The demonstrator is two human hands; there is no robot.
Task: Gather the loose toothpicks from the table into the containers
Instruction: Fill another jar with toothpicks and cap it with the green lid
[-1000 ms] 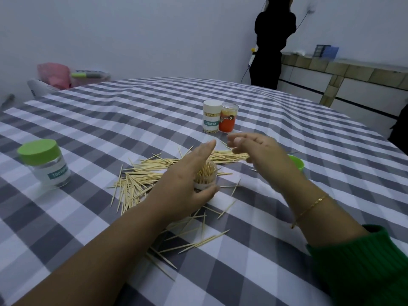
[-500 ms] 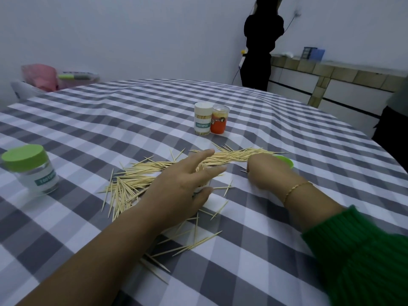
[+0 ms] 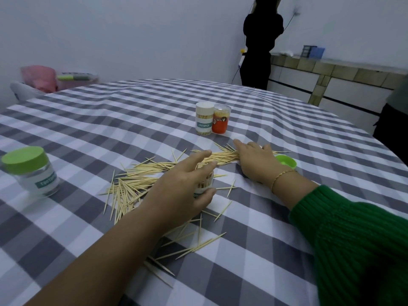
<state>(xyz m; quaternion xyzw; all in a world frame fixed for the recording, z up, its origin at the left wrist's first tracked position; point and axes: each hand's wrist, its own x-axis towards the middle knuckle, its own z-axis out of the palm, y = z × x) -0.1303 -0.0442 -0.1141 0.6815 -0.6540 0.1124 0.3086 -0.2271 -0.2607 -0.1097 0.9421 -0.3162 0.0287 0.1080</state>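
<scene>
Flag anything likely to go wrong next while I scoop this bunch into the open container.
The left hand holds the open container only loosely, so a bump from the right hand could tip it. Sweeping the toothpicks may also knock the green lid or leave the near strays behind.

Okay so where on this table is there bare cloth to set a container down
Bare cloth lies between the green-lidded jar and the white toothpick container, and beyond that pair. It is crowded around both hands, where loose toothpicks spread from the left hand to the green lid.
</scene>
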